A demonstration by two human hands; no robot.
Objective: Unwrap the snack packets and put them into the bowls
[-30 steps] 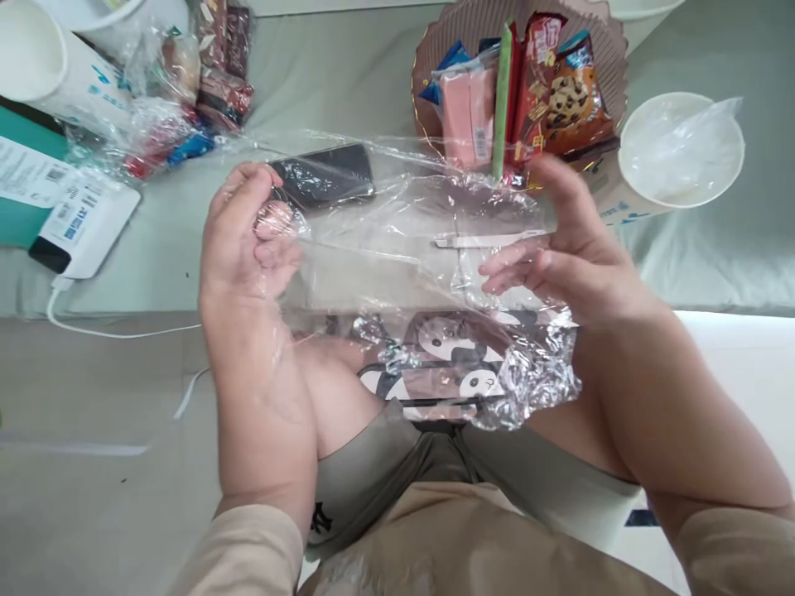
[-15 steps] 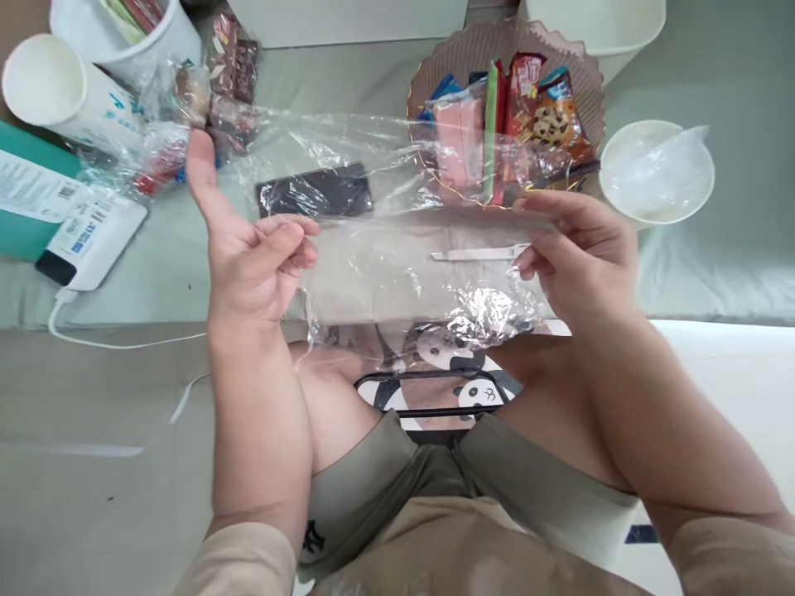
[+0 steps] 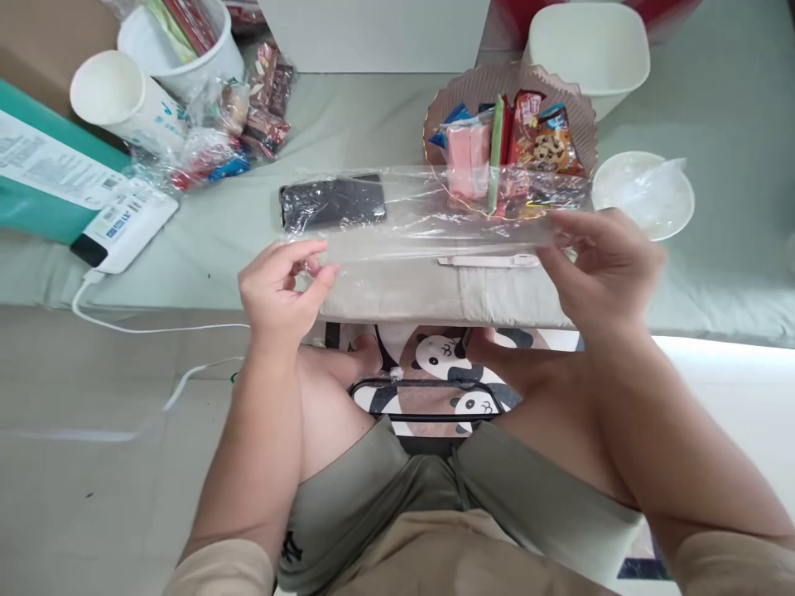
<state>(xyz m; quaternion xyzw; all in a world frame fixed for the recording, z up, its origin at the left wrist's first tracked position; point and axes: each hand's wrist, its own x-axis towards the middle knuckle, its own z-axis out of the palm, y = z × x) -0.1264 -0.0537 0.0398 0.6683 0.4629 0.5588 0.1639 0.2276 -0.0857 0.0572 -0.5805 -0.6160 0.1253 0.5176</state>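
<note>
A clear plastic bag (image 3: 410,223) is stretched flat between my two hands above the table's near edge. My left hand (image 3: 282,285) pinches its left end, fingers closed. At the right end, my right hand (image 3: 599,265) is closed on the film too. Through and below the film I see a white craft knife (image 3: 488,261) lying on the cloth. Behind the film, partly covered by it, lie a black phone (image 3: 332,203) and the scalloped plate (image 3: 444,103) of wrapped snacks, among them a pink packet (image 3: 469,157) and a cookie packet (image 3: 555,141).
At right stand a round bowl (image 3: 674,211) with clear plastic in it and a square white bin (image 3: 587,50). At left are a paper cup (image 3: 133,108), loose wrapped snacks (image 3: 270,91), a green box (image 3: 50,157) and a white device (image 3: 133,232) with a cable (image 3: 155,329).
The film was hanging loose and crumpled over the table edge; now it is pulled narrower and flatter. My left hand has turned inward, its raised finger lowered onto the film.
</note>
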